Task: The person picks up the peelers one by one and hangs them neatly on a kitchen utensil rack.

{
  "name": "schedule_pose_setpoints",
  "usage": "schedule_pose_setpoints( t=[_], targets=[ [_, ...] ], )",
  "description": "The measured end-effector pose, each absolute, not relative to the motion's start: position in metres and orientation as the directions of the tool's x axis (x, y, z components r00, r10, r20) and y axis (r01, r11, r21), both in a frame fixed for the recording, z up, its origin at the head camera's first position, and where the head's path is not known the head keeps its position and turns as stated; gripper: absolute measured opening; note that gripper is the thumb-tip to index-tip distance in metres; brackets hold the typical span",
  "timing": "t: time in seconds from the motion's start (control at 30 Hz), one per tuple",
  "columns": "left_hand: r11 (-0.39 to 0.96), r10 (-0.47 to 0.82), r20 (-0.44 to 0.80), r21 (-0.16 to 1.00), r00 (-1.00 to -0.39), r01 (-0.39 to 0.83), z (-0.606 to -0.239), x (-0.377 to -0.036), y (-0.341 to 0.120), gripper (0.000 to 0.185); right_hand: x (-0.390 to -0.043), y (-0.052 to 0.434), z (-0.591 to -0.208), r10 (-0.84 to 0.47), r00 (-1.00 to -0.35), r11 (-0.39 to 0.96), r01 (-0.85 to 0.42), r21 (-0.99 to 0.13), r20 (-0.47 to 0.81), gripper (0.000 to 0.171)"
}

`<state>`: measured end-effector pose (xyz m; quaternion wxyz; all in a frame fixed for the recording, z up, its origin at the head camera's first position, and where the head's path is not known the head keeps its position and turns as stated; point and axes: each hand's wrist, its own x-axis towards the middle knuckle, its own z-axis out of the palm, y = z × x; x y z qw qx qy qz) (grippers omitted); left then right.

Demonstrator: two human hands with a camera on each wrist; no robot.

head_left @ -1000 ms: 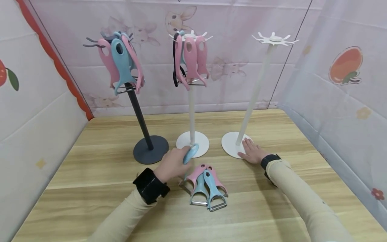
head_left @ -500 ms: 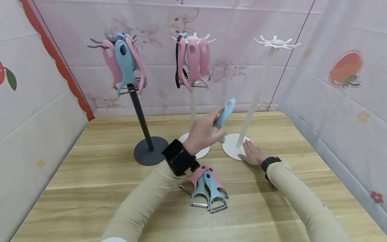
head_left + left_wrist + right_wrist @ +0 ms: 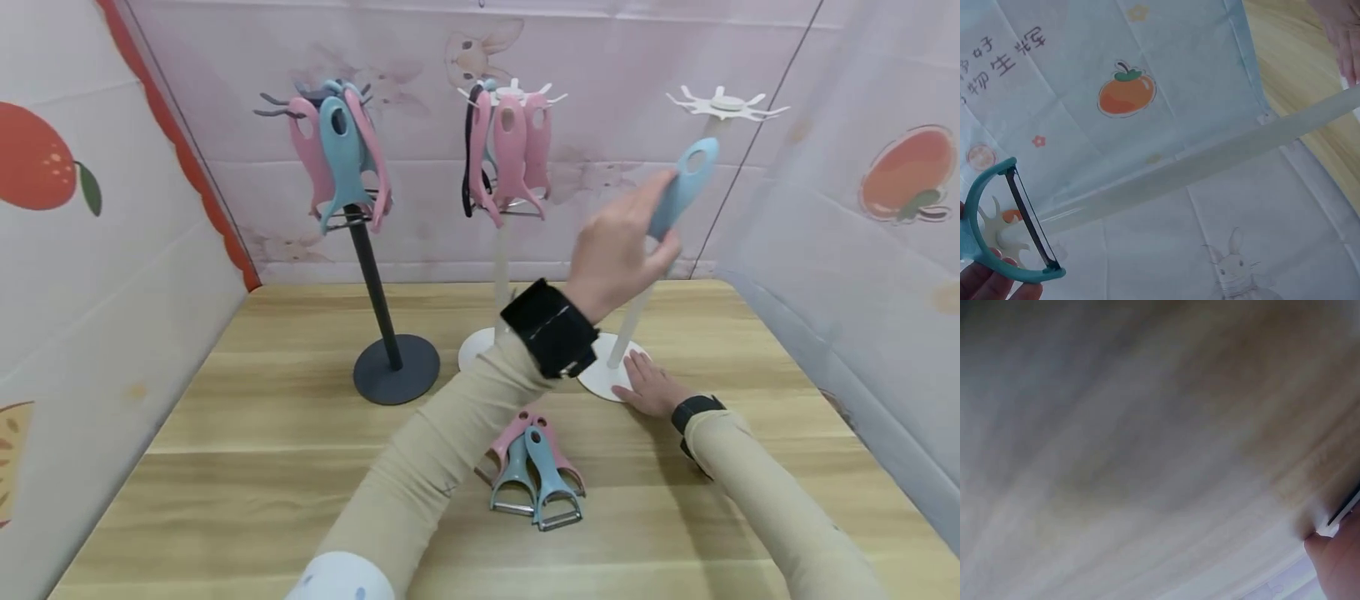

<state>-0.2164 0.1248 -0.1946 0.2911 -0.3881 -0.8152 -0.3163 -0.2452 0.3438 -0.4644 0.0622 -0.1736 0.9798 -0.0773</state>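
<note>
A blue peeler [image 3: 683, 187] is gripped by its handle in my left hand [image 3: 617, 250], raised before the right-hand white stand, just below its hooked top [image 3: 726, 103]. In the left wrist view the blade frame of the peeler [image 3: 1015, 271] shows, with fingertips [image 3: 997, 284] along its lower side. My right hand [image 3: 651, 385] lies flat with straight fingers on the round white base [image 3: 600, 379] of that stand. On the table, several pink and blue peelers [image 3: 546, 467] lie in a fanned pile. The right wrist view is mostly blurred; part of the hand [image 3: 1341, 565] shows at its edge.
A dark stand [image 3: 372, 287] at the left carries pink and blue peelers [image 3: 341, 154]. The middle white stand [image 3: 501, 258] bears pink peelers [image 3: 512, 146] and a black one; my left forearm partly covers its base. Printed cloth walls [image 3: 420, 167] enclose the wooden table [image 3: 300, 483].
My left hand has carried the blue peeler up and to the right, from above the pile to near the right stand's top. The right hand stays on the base. The head view has shifted slightly.
</note>
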Motion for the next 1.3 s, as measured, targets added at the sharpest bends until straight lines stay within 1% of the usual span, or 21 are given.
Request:
schedule_pose_setpoints(
  t=[0.07, 0.23, 0.37, 0.57, 0.83, 0.93, 1.07, 1.3],
  targets=[
    [0.538, 0.448, 0.71, 0.272, -0.544, 0.798, -0.187, -0.215, 0.131, 0.054, -0.245, 0.345, -0.465, -0.365, -0.928, 0.921, -0.35, -0.169, -0.072, 0.075],
    [0.616, 0.407, 0.714, 0.245, -0.569, 0.749, -0.178, -0.216, 0.143, 0.052, -0.246, 0.345, -0.468, -0.375, -0.925, 0.919, -0.362, -0.155, -0.065, 0.076],
    [0.656, 0.381, 0.723, 0.228, -0.576, 0.719, -0.172, -0.219, 0.152, 0.052, -0.242, 0.343, -0.467, -0.348, -0.934, 0.927, -0.329, -0.18, -0.085, 0.075],
    [0.71, 0.39, 0.709, 0.175, -0.588, 0.682, -0.166, -0.222, 0.168, 0.055, -0.234, 0.339, -0.462, -0.309, -0.943, 0.933, -0.277, -0.229, -0.119, 0.079],
    [0.785, 0.373, 0.662, 0.148, -0.65, 0.602, -0.17, -0.227, 0.175, 0.061, -0.236, 0.334, -0.456, -0.302, -0.942, 0.933, -0.261, -0.247, -0.145, 0.081],
    [0.791, 0.37, 0.658, 0.147, -0.656, 0.594, -0.173, -0.229, 0.175, 0.058, -0.238, 0.334, -0.457, -0.299, -0.941, 0.934, -0.255, -0.249, -0.159, 0.082],
    [0.772, 0.373, 0.663, 0.165, -0.649, 0.613, -0.177, -0.23, 0.173, 0.057, -0.24, 0.334, -0.457, -0.295, -0.941, 0.933, -0.247, -0.263, -0.165, 0.082],
    [0.694, 0.4, 0.68, 0.213, -0.614, 0.688, -0.192, -0.225, 0.166, 0.061, -0.238, 0.337, -0.459, -0.291, -0.941, 0.933, -0.239, -0.27, -0.172, 0.083]
  ],
)
